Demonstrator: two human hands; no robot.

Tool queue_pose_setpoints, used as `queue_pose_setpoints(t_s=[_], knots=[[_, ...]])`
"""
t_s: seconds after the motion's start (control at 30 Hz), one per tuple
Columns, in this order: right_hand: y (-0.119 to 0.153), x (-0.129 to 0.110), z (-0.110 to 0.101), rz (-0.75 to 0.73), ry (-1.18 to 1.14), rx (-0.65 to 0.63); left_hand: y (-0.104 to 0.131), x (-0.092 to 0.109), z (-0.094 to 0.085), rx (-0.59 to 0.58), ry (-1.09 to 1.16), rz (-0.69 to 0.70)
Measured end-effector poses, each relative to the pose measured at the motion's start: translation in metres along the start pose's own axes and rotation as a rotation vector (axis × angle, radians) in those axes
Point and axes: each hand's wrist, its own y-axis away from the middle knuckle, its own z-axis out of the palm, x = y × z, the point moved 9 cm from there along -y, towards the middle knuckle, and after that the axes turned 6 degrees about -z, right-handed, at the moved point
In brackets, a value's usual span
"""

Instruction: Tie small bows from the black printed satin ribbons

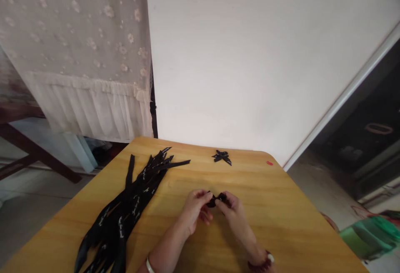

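Observation:
Between my two hands is a small black ribbon bow (213, 202), held just over the wooden table. My left hand (197, 207) pinches its left loop between thumb and forefinger, the other fingers curled below. On the opposite side, my right hand (231, 207) grips the right loop with thumb and fingers. Fingertips hide part of the bow. To the left lies a pile of black ribbon strips (134, 198) with white lettering. A finished-looking black ribbon bow (222, 156) rests near the table's back edge.
The wooden table (265, 231) stands against a white wall panel (237, 56). A small red item (269, 163) lies near the back right corner. A lace curtain (93, 56) hangs at the left. Beyond the right edge is a green container (368, 235).

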Motion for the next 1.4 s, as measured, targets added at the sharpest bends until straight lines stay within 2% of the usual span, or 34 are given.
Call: queue_pose_setpoints(t_s=[0.13,0.37,0.5,0.73,0.8,0.93,1.0,1.13,1.3,1.4], knots=[[0.0,0.003,-0.002,0.034,-0.048,0.014,0.0,0.002,-0.003,0.044,0.001,0.024],[0.002,0.005,0.007,0.039,-0.08,-0.053,-0.005,0.002,-0.01,0.107,-0.043,0.08],[0.001,0.004,0.003,0.039,-0.07,-0.014,-0.002,0.003,-0.012,0.138,0.003,0.076],[0.002,-0.001,0.0,0.031,-0.102,0.003,0.0,0.007,-0.003,0.048,-0.06,0.079],[0.001,-0.001,-0.002,0.025,-0.089,0.022,0.0,0.01,-0.008,0.104,-0.049,0.099],[-0.001,0.003,-0.016,-0.002,0.015,0.141,0.007,0.025,-0.019,0.258,-0.101,0.248],[-0.001,0.006,-0.021,-0.017,0.061,0.184,0.008,0.025,-0.013,0.23,-0.181,0.258],[0.0,0.004,-0.023,-0.068,0.141,0.193,0.005,0.011,0.003,0.105,-0.274,0.158],[0.005,-0.009,-0.011,-0.184,0.251,0.087,0.006,0.012,0.013,-0.01,-0.18,0.18],[0.009,-0.019,-0.006,-0.258,0.336,0.052,0.005,0.015,0.01,-0.014,-0.103,0.194]])
